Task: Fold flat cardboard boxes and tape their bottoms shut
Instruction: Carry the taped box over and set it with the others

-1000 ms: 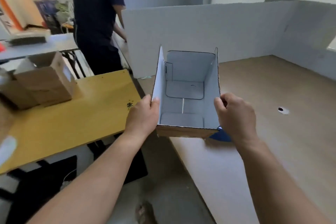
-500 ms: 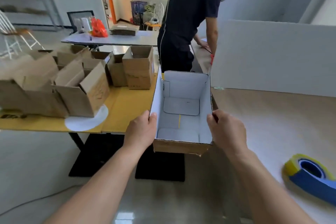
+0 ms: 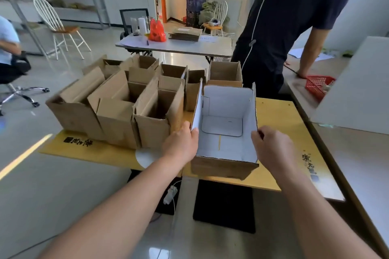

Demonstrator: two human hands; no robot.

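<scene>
An open-topped cardboard box [image 3: 223, 167] (brown outside, white-lined inside) is held upright at the centre of the view, over the near edge of a yellow table [image 3: 282, 132]. Whether its base rests on the tabletop or hangs just above it cannot be told. The box is judged to be light and empty. Its corrugated walls are stiff enough to keep their shape, though thin enough to bow or crease if squeezed hard near the open rim. Its bottom flaps [image 3: 223, 126] are seen folded shut from inside, with a narrow seam between them. The tape beneath is not visible, so the base is best not loaded or pressed from above. The surface looks dry and matt, so little slipping is expected. A hold on the two side walls, low on the rim and close to the near corners, is judged the safest.

That hold is the one shown. The left hand [image 3: 181, 146] is closed on the left wall at the box's nine o'clock, with the thumb hooked at the rim and the fingers hidden outside. The right hand [image 3: 273, 150] is curled against the right wall's top edge at three o'clock, pinching it. Both forearms are stretched forward from six o'clock, with the wrists roughly level.

A row of finished brown boxes [image 3: 117, 120] stands on the table from nine to eleven o'clock of the held box, the nearest of them just beside the left hand. A person in a dark shirt [image 3: 294, 17] stands beyond, at one o'clock.
</scene>
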